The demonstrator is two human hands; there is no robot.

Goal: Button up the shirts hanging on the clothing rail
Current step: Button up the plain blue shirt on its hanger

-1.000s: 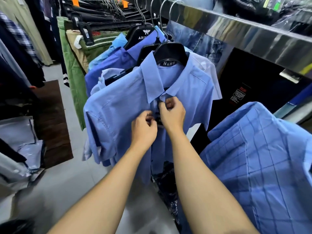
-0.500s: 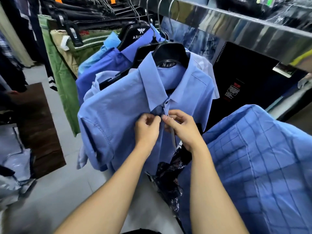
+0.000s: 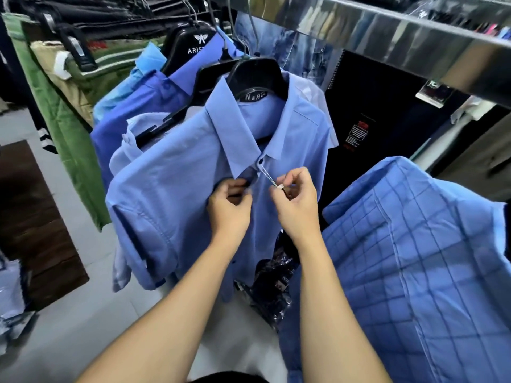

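A light blue short-sleeved shirt (image 3: 177,183) hangs on a black hanger (image 3: 257,76) from the shiny metal rail (image 3: 387,31). Its collar button is fastened. My left hand (image 3: 231,205) pinches the shirt's left front edge just below the collar. My right hand (image 3: 296,203) pinches a small white tag on a thin string (image 3: 269,176) that runs up to the collar button. Below my hands the shirt front hangs partly open.
A blue checked shirt (image 3: 414,258) fills the right foreground. More blue shirts (image 3: 143,106) and green trousers (image 3: 63,128) hang to the left. Dark plastic-wrapped clothes (image 3: 273,286) lie low behind the shirt. A dark wooden board (image 3: 33,222) lies on the grey floor.
Both hands have dropped slightly below the collar and moved apart. My right hand has taken hold of the white string tag and pulled it to the right. The view has moved closer.
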